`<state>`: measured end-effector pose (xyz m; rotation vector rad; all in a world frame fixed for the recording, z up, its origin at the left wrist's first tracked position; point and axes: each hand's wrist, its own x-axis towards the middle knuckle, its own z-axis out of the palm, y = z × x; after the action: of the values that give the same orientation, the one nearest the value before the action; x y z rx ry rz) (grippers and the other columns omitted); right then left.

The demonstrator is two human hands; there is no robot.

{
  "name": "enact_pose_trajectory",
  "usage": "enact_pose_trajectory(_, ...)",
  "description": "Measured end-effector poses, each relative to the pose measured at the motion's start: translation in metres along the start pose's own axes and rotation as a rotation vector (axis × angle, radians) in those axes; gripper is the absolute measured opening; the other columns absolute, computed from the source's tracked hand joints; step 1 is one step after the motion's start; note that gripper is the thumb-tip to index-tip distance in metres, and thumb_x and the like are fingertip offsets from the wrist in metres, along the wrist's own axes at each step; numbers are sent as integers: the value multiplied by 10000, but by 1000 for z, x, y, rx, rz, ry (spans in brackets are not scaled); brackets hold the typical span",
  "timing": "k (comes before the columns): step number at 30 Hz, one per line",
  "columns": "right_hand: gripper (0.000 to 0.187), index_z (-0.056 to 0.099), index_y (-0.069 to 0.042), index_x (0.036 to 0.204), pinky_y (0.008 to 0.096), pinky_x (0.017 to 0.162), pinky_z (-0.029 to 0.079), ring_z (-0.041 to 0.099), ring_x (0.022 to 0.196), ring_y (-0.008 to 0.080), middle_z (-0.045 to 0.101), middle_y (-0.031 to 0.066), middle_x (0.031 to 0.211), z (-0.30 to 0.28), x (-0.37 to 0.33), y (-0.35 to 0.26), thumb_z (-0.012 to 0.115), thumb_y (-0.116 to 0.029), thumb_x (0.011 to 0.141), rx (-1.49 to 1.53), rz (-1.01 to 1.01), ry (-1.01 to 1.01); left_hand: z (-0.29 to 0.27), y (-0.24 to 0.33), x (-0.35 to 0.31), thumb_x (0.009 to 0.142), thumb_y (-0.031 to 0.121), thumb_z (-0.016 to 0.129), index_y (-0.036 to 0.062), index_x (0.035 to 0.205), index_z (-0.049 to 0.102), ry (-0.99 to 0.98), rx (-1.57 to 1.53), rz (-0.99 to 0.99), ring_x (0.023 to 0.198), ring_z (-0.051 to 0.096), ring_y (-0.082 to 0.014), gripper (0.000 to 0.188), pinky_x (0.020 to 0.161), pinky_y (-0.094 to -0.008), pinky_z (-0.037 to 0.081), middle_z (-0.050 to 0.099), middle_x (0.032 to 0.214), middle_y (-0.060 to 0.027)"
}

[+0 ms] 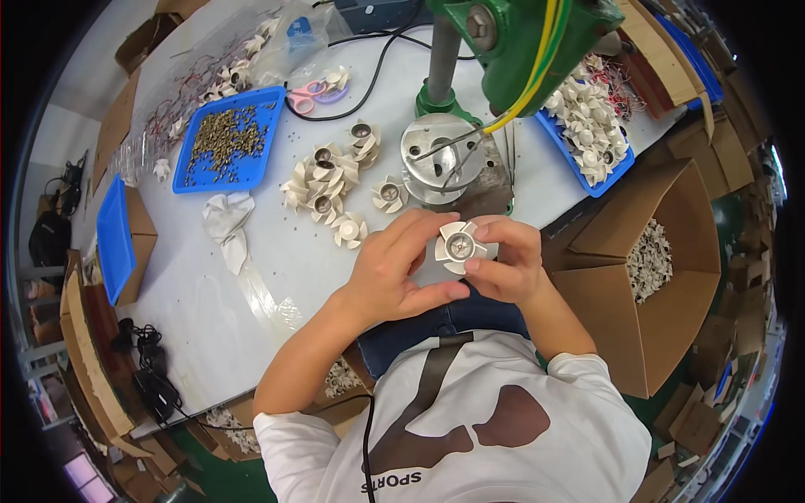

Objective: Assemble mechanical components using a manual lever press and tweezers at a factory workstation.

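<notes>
In front of my body, below the press, my right hand [510, 261] pinches a small white fan impeller [459, 246] between thumb and fingers. The impeller's round hub with its metal-looking centre faces up. Close at its left side is my left hand [394, 272], thumb and index finger apart around that side. Whether its index fingertip touches a blade I cannot tell. Several similar impellers [323, 180] lie grouped on the white table to the left, and a single impeller [390, 194] sits nearer the press.
A green press [537, 50] with a round metal base plate [423, 159] stands ahead. Left is a blue tray [272, 126] of small brass-coloured parts, beside pink scissors [302, 99] and a white cloth [226, 226]. Right are a blue tray [599, 189] of impellers and a cardboard box [587, 310].
</notes>
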<state>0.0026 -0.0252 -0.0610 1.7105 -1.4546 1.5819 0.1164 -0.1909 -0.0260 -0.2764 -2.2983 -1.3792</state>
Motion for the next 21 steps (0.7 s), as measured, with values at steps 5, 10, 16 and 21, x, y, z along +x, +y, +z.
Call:
enact_pose_trajectory(5,290,666,-45,1020,363,808,569,647,941,295,563,171,1205,12,-4,-11,736,56,757,65,63,69,1,-3,-4,752,270,821,29,1156,636,16,3,5,671,586,-182,505,559,-256,456,644,1010,-90)
enact_pose_trajectory(10,299,667,-50,997,340,804,568,655,943,283,591,163,1177,9,-3,-20,731,74,732,94,211,91,1,-10,-2,751,256,817,33,1117,652,53,42,54,708,607,-198,459,588,-267,480,644,1001,-86)
enact_pose_trajectory(16,335,664,-53,1001,312,795,561,658,944,263,638,159,1136,7,-6,-24,729,87,704,85,326,63,1,-12,-1,743,246,819,43,1090,665,76,75,58,717,611,-203,430,595,-269,485,641,992,-83)
enact_pose_trajectory(21,355,663,-54,1009,302,765,559,663,930,252,662,159,1113,6,-4,-23,731,81,688,68,324,16,3,-14,-1,739,243,823,48,1063,677,91,68,87,690,593,-193,405,582,-267,479,628,956,-73)
